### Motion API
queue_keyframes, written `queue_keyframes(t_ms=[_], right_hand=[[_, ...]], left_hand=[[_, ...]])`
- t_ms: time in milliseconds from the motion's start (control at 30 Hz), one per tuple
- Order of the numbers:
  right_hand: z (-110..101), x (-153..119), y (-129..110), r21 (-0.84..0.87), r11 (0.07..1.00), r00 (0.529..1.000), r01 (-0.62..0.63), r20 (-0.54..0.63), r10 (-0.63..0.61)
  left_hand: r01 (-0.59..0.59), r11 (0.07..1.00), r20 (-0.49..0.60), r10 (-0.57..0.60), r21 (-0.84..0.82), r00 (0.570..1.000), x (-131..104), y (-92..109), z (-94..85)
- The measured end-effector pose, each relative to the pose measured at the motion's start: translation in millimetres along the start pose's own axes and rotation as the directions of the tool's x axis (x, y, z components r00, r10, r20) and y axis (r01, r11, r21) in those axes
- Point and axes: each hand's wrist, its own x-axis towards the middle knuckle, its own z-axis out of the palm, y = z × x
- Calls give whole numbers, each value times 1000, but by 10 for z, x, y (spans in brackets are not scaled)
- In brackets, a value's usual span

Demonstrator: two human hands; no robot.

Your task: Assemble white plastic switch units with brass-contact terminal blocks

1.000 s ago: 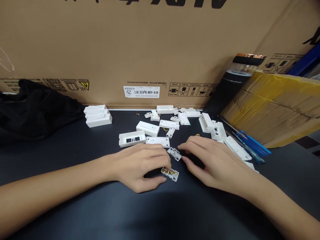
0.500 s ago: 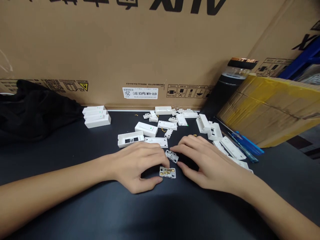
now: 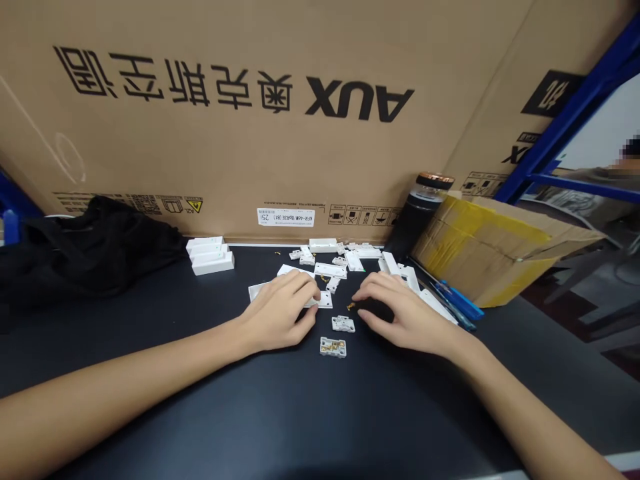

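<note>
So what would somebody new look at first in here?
Probably the huge cardboard box across the back, its big black letters upside down. Then the left hand and right hand over the dark table, and, nearer the camera, a small pale piece with gold bits.

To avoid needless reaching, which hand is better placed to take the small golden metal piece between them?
Right hand, probably: its fingertips are beside the golden piece; the left hand is farther.

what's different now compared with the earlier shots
The left hand has left the brass-filled piece and moved forward to the white plate. The right hand has left the small pale piece; a brass bit shows beside it, hold unclear. The stacked white cases and bottle stayed put.
</note>
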Motion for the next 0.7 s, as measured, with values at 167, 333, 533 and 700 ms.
queue_keyframes(t_ms=[167,333,533,700], right_hand=[[18,6,200,-52,997,989,-50,-138,43],[42,137,246,-114,990,993,-78,-93,67],[150,564,257,-111,992,998,-59,-39,55],[187,827,255,-86,996,998,-3,64,8]], left_hand=[[227,973,66,-229,42,971,91,-336,-170],[410,912,131,-406,-4,905,184,-876,-269],[451,891,234,-427,-59,873,164,-1136,-248],[472,879,259,-443,-61,858,131,-1188,-262]])
